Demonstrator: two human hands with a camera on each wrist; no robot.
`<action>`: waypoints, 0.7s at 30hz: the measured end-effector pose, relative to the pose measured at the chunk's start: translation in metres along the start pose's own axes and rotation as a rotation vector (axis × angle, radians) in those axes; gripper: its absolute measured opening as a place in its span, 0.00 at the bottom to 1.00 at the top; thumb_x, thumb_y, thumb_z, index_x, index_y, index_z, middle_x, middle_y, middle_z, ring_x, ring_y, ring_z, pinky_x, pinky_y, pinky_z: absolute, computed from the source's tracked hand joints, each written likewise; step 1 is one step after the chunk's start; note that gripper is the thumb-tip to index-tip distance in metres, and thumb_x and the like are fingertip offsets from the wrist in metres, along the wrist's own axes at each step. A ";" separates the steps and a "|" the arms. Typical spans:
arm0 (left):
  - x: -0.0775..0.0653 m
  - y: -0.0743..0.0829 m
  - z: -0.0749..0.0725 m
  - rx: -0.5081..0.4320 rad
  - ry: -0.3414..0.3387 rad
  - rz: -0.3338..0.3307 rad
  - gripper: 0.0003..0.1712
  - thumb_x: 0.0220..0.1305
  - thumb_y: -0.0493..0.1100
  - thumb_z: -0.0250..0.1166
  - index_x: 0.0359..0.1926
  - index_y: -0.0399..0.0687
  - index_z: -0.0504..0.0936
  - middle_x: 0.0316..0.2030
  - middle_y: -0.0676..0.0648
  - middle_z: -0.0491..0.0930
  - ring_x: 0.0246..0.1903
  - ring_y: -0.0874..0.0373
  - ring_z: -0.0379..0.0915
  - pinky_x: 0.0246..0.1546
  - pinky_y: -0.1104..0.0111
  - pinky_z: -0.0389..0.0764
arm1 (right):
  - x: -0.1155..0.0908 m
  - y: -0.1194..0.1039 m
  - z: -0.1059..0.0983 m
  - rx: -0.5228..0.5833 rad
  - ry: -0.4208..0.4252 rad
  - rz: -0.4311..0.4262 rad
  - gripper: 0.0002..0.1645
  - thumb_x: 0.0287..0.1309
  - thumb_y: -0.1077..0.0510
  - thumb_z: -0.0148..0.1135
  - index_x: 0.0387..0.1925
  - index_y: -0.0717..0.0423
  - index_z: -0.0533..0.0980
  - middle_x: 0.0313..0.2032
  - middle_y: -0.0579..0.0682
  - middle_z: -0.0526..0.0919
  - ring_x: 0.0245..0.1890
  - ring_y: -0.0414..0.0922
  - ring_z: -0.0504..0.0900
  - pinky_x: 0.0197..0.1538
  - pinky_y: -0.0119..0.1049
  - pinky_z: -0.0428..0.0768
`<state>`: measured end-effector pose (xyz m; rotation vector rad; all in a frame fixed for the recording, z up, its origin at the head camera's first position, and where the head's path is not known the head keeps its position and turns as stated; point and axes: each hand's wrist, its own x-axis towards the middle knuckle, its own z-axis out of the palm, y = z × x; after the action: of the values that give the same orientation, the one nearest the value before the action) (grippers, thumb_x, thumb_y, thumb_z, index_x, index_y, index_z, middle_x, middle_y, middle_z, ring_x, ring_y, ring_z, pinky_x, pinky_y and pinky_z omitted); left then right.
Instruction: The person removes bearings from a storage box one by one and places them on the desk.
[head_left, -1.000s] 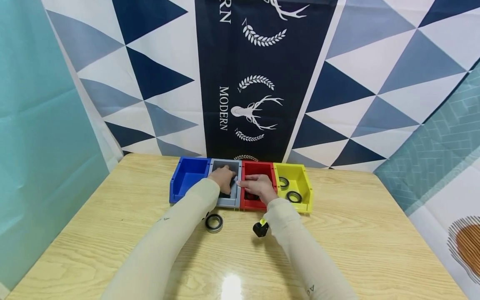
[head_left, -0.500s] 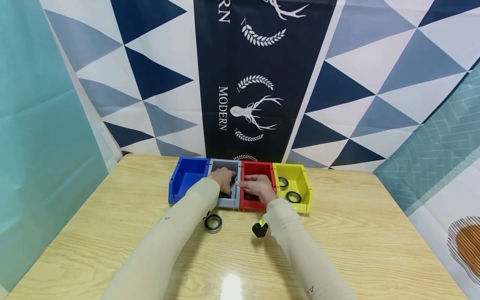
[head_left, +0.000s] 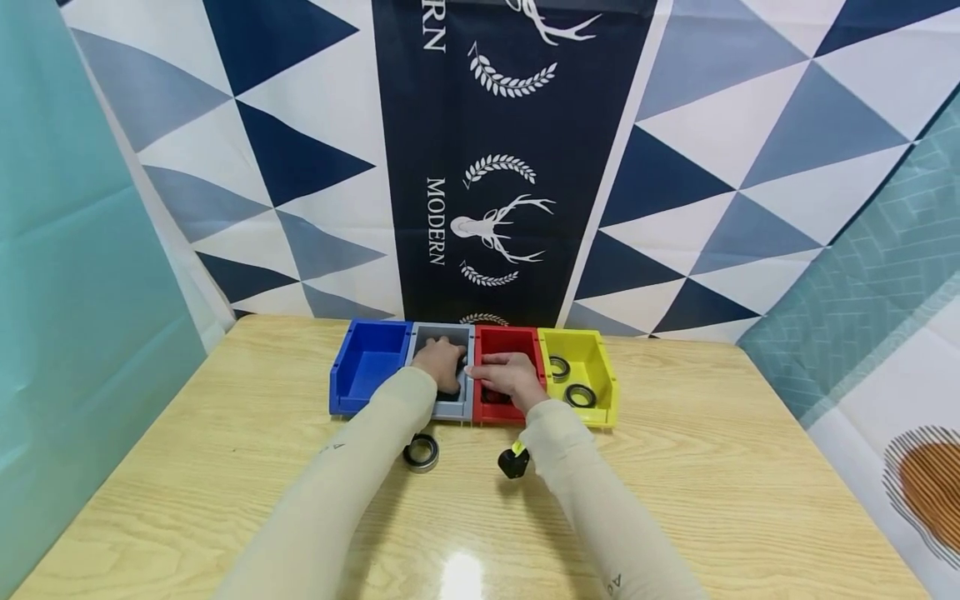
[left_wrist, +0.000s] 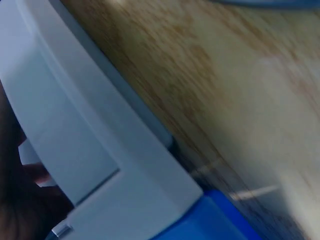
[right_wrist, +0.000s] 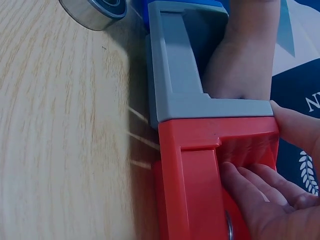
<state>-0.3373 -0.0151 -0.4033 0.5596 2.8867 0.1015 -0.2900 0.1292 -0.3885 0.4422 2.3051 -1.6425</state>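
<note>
My left hand (head_left: 439,364) reaches down into the grey bin (head_left: 459,410), its fingers bent and mostly hidden. Something dark shows below it in that bin; whether the hand holds it is unclear. My right hand (head_left: 513,375) is at the red bin (head_left: 510,337), next to the grey one. In the right wrist view, the fingers (right_wrist: 250,192) lie inside the red bin against its side wall. The thumb (right_wrist: 297,122) is across the grey bin's rim, so the hand pinches the adjoining walls. A dark round part with a metal edge (right_wrist: 229,225) lies in the red bin.
A blue bin (head_left: 371,358) stands left of the grey one. At the right end, the yellow bin (head_left: 596,362) holds two bearings (head_left: 581,396). One more bearing (head_left: 421,452) lies on the wooden table (head_left: 465,508) before the bins. A patterned backdrop (head_left: 330,167) rises behind.
The head view has shifted slightly, so the bins appear a little further left and lower. Both hands stay at the grey and red bins with hardly any movement.
</note>
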 end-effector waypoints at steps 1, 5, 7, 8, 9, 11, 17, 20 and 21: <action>0.000 0.000 0.000 0.004 0.005 -0.004 0.38 0.53 0.48 0.69 0.67 0.53 0.70 0.60 0.40 0.73 0.58 0.42 0.67 0.58 0.51 0.76 | -0.001 -0.001 0.000 -0.003 0.000 -0.004 0.33 0.50 0.51 0.72 0.59 0.53 0.75 0.55 0.53 0.81 0.47 0.45 0.84 0.59 0.38 0.78; -0.001 0.002 0.000 0.036 0.034 -0.019 0.37 0.53 0.50 0.69 0.66 0.53 0.71 0.58 0.38 0.75 0.55 0.42 0.71 0.56 0.52 0.77 | -0.006 -0.002 -0.001 -0.001 -0.001 -0.013 0.32 0.50 0.52 0.72 0.58 0.55 0.76 0.53 0.54 0.82 0.45 0.45 0.85 0.56 0.38 0.80; -0.002 0.004 0.001 0.055 0.053 -0.029 0.37 0.54 0.51 0.68 0.65 0.52 0.71 0.57 0.37 0.76 0.53 0.42 0.72 0.54 0.52 0.78 | -0.007 -0.002 -0.001 0.011 -0.006 -0.013 0.33 0.50 0.52 0.72 0.58 0.56 0.75 0.53 0.55 0.83 0.45 0.45 0.86 0.55 0.39 0.80; -0.003 0.005 0.001 0.061 0.061 -0.034 0.36 0.54 0.52 0.68 0.65 0.52 0.71 0.57 0.36 0.76 0.53 0.41 0.73 0.53 0.52 0.79 | -0.008 -0.001 -0.001 0.022 -0.009 -0.012 0.33 0.50 0.53 0.73 0.59 0.56 0.75 0.53 0.55 0.82 0.46 0.46 0.86 0.55 0.39 0.80; -0.004 0.007 0.000 0.072 0.067 -0.039 0.36 0.55 0.53 0.67 0.65 0.51 0.71 0.57 0.36 0.75 0.53 0.41 0.73 0.53 0.52 0.79 | -0.008 0.000 -0.002 0.033 -0.012 -0.014 0.34 0.50 0.53 0.73 0.59 0.56 0.75 0.54 0.55 0.82 0.47 0.47 0.86 0.55 0.39 0.80; -0.006 0.007 -0.001 0.080 0.077 -0.054 0.37 0.56 0.54 0.66 0.66 0.51 0.70 0.59 0.34 0.74 0.55 0.40 0.72 0.53 0.53 0.80 | -0.007 0.001 -0.001 0.050 -0.018 -0.019 0.34 0.50 0.53 0.73 0.59 0.57 0.75 0.54 0.56 0.82 0.48 0.48 0.86 0.56 0.40 0.80; -0.009 0.007 -0.008 0.068 0.107 -0.057 0.38 0.59 0.56 0.64 0.69 0.53 0.66 0.65 0.33 0.67 0.61 0.37 0.66 0.55 0.53 0.78 | -0.005 0.003 -0.001 0.061 -0.005 -0.035 0.34 0.49 0.53 0.73 0.58 0.58 0.75 0.54 0.58 0.83 0.49 0.49 0.85 0.55 0.41 0.80; -0.012 0.005 -0.010 0.059 0.117 -0.032 0.37 0.59 0.55 0.64 0.68 0.53 0.67 0.66 0.35 0.67 0.62 0.36 0.66 0.56 0.51 0.77 | -0.005 0.003 0.000 0.054 -0.009 -0.027 0.35 0.48 0.52 0.74 0.59 0.57 0.75 0.54 0.57 0.82 0.49 0.49 0.85 0.56 0.41 0.79; -0.013 0.004 -0.010 0.061 0.123 -0.019 0.36 0.59 0.55 0.64 0.68 0.53 0.67 0.65 0.36 0.68 0.62 0.36 0.66 0.56 0.51 0.77 | -0.004 0.004 0.000 0.054 -0.010 -0.024 0.35 0.48 0.52 0.74 0.59 0.57 0.75 0.54 0.57 0.82 0.49 0.49 0.85 0.56 0.41 0.79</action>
<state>-0.3261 -0.0163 -0.3908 0.5557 3.0234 0.0464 -0.2843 0.1302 -0.3901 0.4192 2.2720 -1.7179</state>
